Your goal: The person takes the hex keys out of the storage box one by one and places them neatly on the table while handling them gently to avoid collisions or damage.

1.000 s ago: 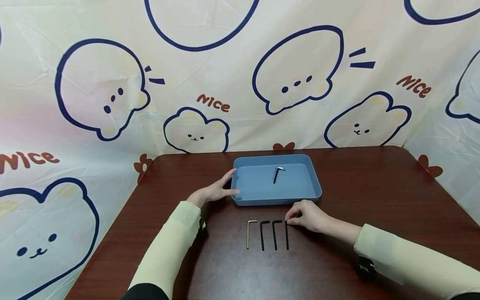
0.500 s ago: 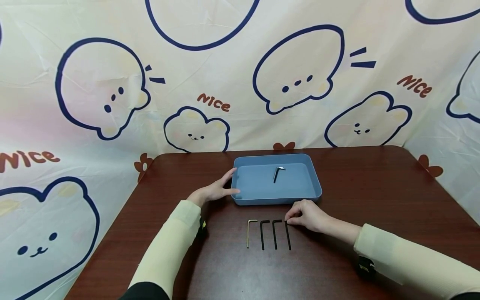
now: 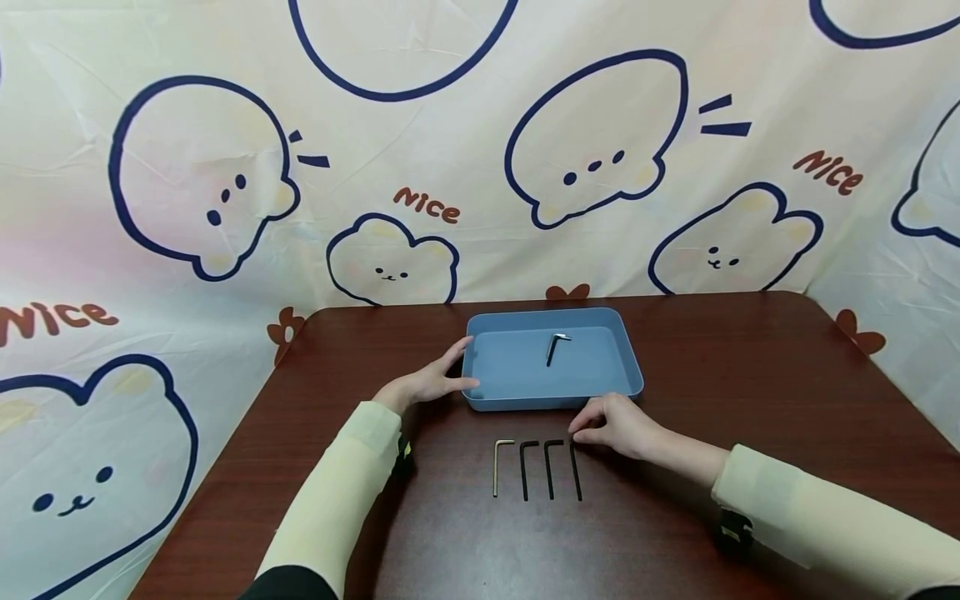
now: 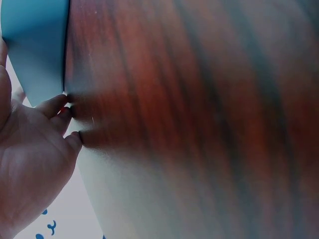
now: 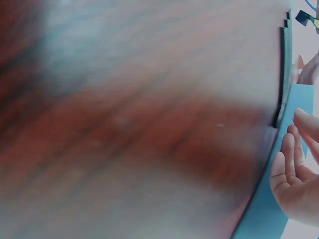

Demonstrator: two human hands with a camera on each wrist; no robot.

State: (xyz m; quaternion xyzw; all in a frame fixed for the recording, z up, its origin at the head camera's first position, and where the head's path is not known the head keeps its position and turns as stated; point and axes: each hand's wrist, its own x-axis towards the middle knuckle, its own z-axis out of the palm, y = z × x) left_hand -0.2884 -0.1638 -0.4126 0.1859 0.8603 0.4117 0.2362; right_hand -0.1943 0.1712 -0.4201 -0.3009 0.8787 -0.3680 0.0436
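In the head view my left hand [image 3: 423, 385] rests against the left end of a blue tray [image 3: 495, 403], thumb and index finger spread over its rim. In the left wrist view, other fingertips [image 4: 75, 141] touch the table. A gold-coloured hex key [image 3: 496, 471] lies in a row with several black ones in front of the tray. My right hand [image 3: 618, 427] hovers at the bent top of the rightmost black hex key [image 3: 576, 473]. Its thumb and fingers [image 5: 291, 154] hold nothing visible in the right wrist view. The key's short arm is partly hidden.
Inside the tray lies a small L-shaped piece [image 3: 553, 350], black with a silver end; whether it is one key or more, I cannot tell. A dark brown wooden table [image 3: 465, 550] carries everything. Behind it hangs a printed cloth [image 3: 480, 167].
The rightmost black hex key has turned slightly, its lower end shifting right. My right hand has risen a little from it. The left hand and tray stay put.
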